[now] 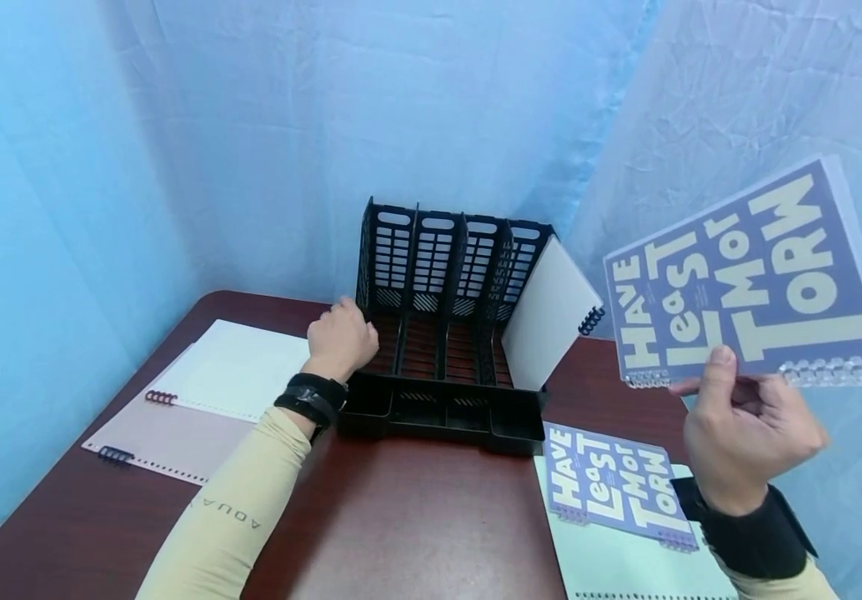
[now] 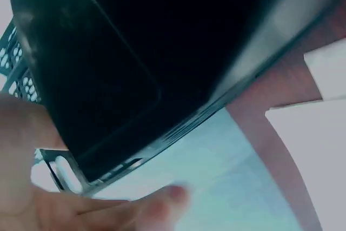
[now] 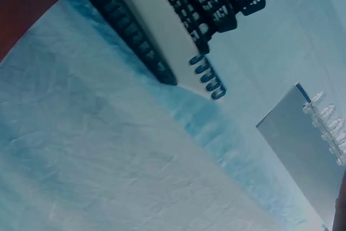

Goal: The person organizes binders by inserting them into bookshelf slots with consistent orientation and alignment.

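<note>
My right hand (image 1: 754, 429) holds up a purple spiral notebook (image 1: 814, 287) with pale block lettering, pinching its lower bound edge with the thumb in front. In the right wrist view, the plain back of that notebook (image 3: 300, 144) and its clear rings show. A black file organizer (image 1: 416, 427) with several upright dividers stands at the table's middle. My left hand (image 1: 343, 337) grips its left side panel, and the fingers (image 2: 162, 204) lie around the dark panel's edge in the left wrist view. A white notebook (image 1: 547, 321) with black rings leans in the organizer's rightmost slot.
On the left of the brown table (image 1: 401, 517) a white notebook (image 1: 243, 367) with red rings overlaps a pinkish one (image 1: 153, 437). A second purple lettered notebook (image 1: 614, 483) rests on a pale green notebook (image 1: 626, 567) at right. Blue cloth (image 1: 326, 125) hangs behind.
</note>
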`<state>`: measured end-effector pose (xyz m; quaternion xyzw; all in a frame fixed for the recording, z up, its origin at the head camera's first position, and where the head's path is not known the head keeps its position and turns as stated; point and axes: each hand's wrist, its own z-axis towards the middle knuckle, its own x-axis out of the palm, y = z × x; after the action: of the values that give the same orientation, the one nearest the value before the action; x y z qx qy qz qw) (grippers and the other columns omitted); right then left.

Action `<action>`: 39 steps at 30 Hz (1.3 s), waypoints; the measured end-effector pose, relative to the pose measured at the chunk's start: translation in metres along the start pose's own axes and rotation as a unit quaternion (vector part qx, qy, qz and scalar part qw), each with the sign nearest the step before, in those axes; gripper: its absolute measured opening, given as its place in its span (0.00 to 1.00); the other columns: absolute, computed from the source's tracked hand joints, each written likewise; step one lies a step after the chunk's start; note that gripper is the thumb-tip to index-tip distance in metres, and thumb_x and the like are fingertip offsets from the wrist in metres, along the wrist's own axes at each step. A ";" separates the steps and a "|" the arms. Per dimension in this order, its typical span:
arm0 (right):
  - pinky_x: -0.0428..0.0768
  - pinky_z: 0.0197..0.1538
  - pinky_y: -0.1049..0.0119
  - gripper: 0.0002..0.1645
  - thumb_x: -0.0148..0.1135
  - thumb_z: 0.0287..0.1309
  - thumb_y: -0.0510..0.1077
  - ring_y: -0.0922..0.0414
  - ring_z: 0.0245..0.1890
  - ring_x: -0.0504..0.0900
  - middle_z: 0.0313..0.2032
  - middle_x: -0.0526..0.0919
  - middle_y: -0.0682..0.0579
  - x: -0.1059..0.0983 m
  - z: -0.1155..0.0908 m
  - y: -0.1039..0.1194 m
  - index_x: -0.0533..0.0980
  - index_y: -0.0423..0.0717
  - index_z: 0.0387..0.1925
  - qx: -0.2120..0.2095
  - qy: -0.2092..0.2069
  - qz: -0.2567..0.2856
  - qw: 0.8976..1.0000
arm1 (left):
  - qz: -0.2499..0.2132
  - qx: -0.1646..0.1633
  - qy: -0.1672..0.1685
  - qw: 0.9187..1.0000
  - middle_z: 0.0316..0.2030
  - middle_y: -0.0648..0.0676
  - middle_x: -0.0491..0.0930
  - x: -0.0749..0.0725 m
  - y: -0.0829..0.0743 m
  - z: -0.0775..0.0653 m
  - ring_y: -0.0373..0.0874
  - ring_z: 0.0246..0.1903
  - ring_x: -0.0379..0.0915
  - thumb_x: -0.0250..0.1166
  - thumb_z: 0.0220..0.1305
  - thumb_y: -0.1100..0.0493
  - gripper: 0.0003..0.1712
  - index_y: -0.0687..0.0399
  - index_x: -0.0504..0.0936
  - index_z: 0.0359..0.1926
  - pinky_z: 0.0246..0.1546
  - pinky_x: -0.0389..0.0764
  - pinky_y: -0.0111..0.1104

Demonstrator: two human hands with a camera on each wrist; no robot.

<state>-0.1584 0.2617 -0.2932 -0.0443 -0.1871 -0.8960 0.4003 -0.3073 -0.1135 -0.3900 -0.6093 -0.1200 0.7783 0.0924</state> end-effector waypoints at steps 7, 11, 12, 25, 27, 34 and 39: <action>0.70 0.32 0.84 0.06 0.65 0.59 0.29 0.76 0.24 0.80 0.22 0.82 0.29 0.022 -0.008 -0.001 0.86 0.26 0.32 -0.011 0.014 -0.016 1.000 | -0.051 -0.010 0.134 0.990 0.19 0.52 0.67 -0.002 0.011 -0.001 0.48 0.20 0.70 0.53 0.73 0.63 0.20 0.54 0.74 0.20 0.22 0.70 0.38; 0.70 0.33 0.83 0.08 0.66 0.58 0.30 0.78 0.24 0.77 0.20 0.81 0.31 0.033 -0.017 -0.010 0.83 0.25 0.28 -0.011 0.029 -0.032 0.999 | -0.070 -0.004 0.140 0.988 0.20 0.53 0.70 0.002 0.016 -0.001 0.47 0.20 0.70 0.54 0.72 0.67 0.19 0.55 0.75 0.21 0.22 0.70 0.37; 0.70 0.33 0.83 0.09 0.67 0.58 0.31 0.78 0.24 0.77 0.20 0.81 0.32 0.036 -0.019 -0.013 0.83 0.24 0.26 -0.010 0.033 -0.034 0.999 | -0.074 0.000 0.137 0.988 0.20 0.54 0.71 0.002 0.016 -0.001 0.47 0.20 0.71 0.54 0.72 0.68 0.18 0.56 0.77 0.22 0.22 0.71 0.37; 0.72 0.31 0.84 0.07 0.66 0.61 0.33 0.51 0.15 0.82 0.22 0.85 0.43 0.066 -0.054 -0.041 0.83 0.32 0.28 -0.020 0.163 -0.076 0.984 | -0.083 0.021 0.118 0.989 0.19 0.56 0.73 0.008 0.021 -0.005 0.48 0.19 0.72 0.54 0.73 0.69 0.17 0.60 0.78 0.24 0.19 0.70 0.35; 0.72 0.29 0.84 0.06 0.65 0.61 0.33 0.51 0.15 0.83 0.22 0.86 0.44 0.071 -0.059 -0.045 0.83 0.33 0.30 -0.019 0.179 -0.085 0.980 | -0.082 0.024 0.114 0.990 0.19 0.56 0.73 0.008 0.020 -0.005 0.47 0.19 0.72 0.55 0.73 0.69 0.17 0.60 0.78 0.24 0.19 0.70 0.35; 0.74 0.21 0.68 0.09 0.63 0.63 0.33 0.52 0.16 0.81 0.20 0.82 0.45 0.082 -0.082 -0.059 0.78 0.35 0.26 -0.010 0.219 -0.130 0.967 | -0.083 0.020 0.108 0.990 0.21 0.56 0.76 0.009 0.019 -0.006 0.47 0.19 0.73 0.55 0.72 0.69 0.15 0.61 0.78 0.26 0.18 0.70 0.35; 0.73 0.21 0.58 0.13 0.62 0.65 0.33 0.51 0.17 0.78 0.19 0.78 0.44 0.086 -0.101 -0.071 0.73 0.38 0.23 0.000 0.230 -0.152 0.961 | -0.085 0.023 0.102 0.991 0.21 0.57 0.77 0.008 0.018 -0.008 0.48 0.19 0.73 0.56 0.72 0.68 0.12 0.61 0.78 0.28 0.18 0.70 0.34</action>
<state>-0.2616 0.2068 -0.3881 0.1919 -0.0940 -0.9322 0.2920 -0.3015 -0.1281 -0.4043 -0.6705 -0.1434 0.7043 0.1841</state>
